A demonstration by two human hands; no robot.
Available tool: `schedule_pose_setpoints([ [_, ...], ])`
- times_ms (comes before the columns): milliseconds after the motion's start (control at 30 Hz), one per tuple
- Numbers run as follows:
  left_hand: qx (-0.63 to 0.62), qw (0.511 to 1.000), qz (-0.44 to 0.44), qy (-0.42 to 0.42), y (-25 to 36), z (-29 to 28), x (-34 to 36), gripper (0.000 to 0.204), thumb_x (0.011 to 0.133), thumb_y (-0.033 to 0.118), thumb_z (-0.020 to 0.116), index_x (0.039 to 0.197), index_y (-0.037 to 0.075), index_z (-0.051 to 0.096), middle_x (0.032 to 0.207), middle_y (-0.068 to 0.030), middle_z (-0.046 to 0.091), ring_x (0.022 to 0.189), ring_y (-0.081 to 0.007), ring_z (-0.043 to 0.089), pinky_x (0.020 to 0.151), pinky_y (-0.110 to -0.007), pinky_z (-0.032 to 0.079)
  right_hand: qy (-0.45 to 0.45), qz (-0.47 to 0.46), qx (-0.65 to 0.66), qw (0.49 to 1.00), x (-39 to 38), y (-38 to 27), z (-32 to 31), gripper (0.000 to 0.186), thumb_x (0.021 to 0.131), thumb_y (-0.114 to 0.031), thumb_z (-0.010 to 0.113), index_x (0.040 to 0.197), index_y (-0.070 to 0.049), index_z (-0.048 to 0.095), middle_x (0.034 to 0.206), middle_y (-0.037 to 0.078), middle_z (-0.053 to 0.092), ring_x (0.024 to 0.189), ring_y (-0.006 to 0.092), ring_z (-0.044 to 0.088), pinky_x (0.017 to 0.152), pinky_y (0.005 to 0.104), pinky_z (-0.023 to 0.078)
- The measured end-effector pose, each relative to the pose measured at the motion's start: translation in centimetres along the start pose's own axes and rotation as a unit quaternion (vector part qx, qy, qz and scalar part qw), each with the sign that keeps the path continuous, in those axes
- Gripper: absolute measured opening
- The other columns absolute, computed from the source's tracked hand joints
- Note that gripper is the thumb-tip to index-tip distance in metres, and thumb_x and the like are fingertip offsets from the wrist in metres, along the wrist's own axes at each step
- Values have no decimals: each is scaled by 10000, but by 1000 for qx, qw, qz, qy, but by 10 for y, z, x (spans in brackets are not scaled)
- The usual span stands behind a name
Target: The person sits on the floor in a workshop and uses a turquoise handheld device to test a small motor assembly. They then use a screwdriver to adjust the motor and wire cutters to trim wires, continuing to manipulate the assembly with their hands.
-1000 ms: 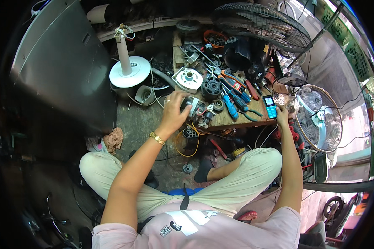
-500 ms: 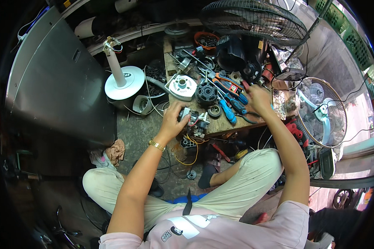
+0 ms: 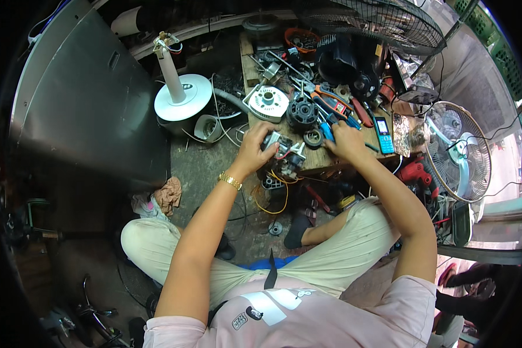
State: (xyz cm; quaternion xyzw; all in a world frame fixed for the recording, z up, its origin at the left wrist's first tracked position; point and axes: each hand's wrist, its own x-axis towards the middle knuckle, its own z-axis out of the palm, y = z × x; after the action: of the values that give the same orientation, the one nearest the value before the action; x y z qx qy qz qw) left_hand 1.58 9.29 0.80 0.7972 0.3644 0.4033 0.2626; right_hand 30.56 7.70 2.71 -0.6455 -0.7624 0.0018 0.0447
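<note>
My left hand (image 3: 255, 149) is closed on the near end of a fan motor assembly (image 3: 289, 158), a metal and white part with red and yellow wires, held at the table's front edge. My right hand (image 3: 348, 141) has its fingers curled round a blue-handled screwdriver (image 3: 327, 131) lying on the table; the palm hides part of it. Between the hands sits a small dark ring-shaped part (image 3: 314, 138). Behind it are a black round motor housing (image 3: 302, 111) and a white vented motor cover (image 3: 268, 101). Pliers with orange and blue handles (image 3: 329, 98) and a red-handled tool (image 3: 362, 113) lie beyond my right hand.
A blue phone (image 3: 383, 136) lies right of my right hand. A white fan stand (image 3: 182, 98) is at the left, by a metal cabinet (image 3: 93, 93). Fan cages (image 3: 458, 152) stand at the right. A red drill (image 3: 414, 172) sits below the table's right end.
My right hand has moved left and nearer, from the red-handled tool to the blue screwdriver. The phone has come into sight. My left hand still holds the motor assembly; the view has shifted slightly.
</note>
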Motion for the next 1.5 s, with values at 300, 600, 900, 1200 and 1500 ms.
schedule_pose_setpoints([
  [300,79,995,-31,-60,10,-3,7,408,839,322,635,1183,107,589,1186,-102,561,1140,-311,519,996,-446,352,69,30,-16,997,5,36,15,409,747,-254,731,1060,-37,583,982,178,655,952,364,626,795,473,519],
  [600,114,989,-47,-87,12,-5,5,421,874,393,600,1209,140,567,1205,-94,549,1216,-300,479,1074,-483,279,25,114,200,973,-51,84,-79,369,803,-260,593,1016,31,672,839,194,675,761,291,651,725,398,492],
  [900,-34,993,-100,-54,-4,-13,-5,261,911,305,527,1089,131,607,1138,-61,597,1143,-253,515,1087,-437,246,20,66,489,870,-147,39,-86,434,887,-199,621,1289,-44,565,1056,38,614,922,114,551,840,271,449],
  [1200,-74,981,-175,-34,-21,-2,-6,327,948,371,510,1148,115,549,1202,-133,590,1191,-358,448,1058,-464,290,-103,100,574,806,-138,-11,-60,367,916,-118,588,1276,-49,610,913,14,620,714,70,527,628,232,443],
  [1500,-105,985,-133,-5,-28,2,-5,276,971,318,462,1099,104,579,1082,-133,621,1083,-330,520,982,-442,357,-99,107,590,794,-132,-10,-55,359,925,-103,590,1279,-45,613,883,0,618,666,61,513,583,222,414],
])
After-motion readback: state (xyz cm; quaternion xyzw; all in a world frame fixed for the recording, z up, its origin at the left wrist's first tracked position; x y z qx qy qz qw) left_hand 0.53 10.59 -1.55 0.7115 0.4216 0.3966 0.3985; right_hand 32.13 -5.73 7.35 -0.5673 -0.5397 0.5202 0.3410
